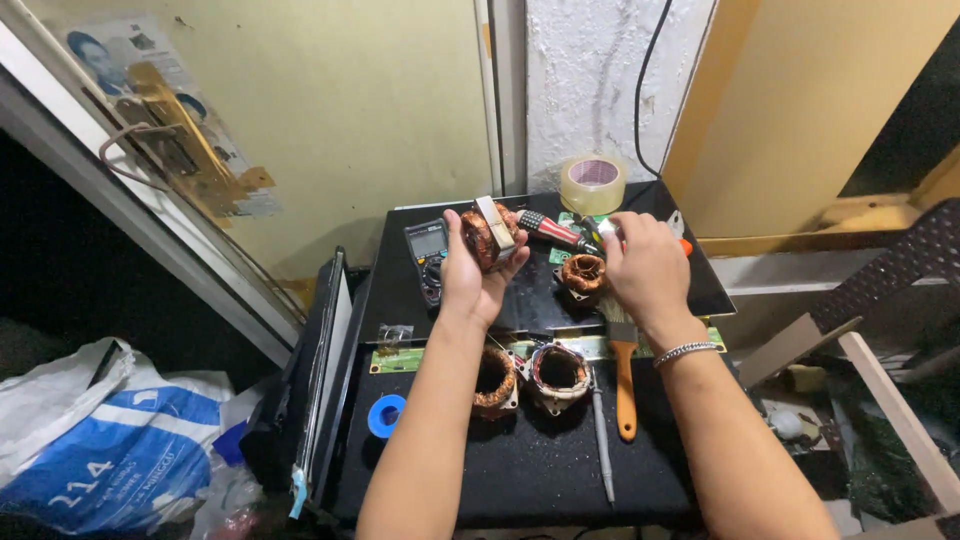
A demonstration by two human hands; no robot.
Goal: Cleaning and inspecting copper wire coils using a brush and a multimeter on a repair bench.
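Note:
My left hand (468,272) holds up a copper-wound motor coil (487,236) with a pale band across it, above the black work surface (540,470). My right hand (645,268) is closed over a small tool with an orange tip (684,245), close to a red-and-black handled screwdriver (549,230). Just below it lies another copper coil (583,273). Two more wound stators (494,379) (557,372) sit between my forearms.
A multimeter (427,255) lies at the back left, a tape roll (592,183) at the back. An orange-handled brush (624,385), a grey pen-like tool (602,448) and a blue tape ring (386,414) lie nearer. A plastic bag (90,440) sits on the left.

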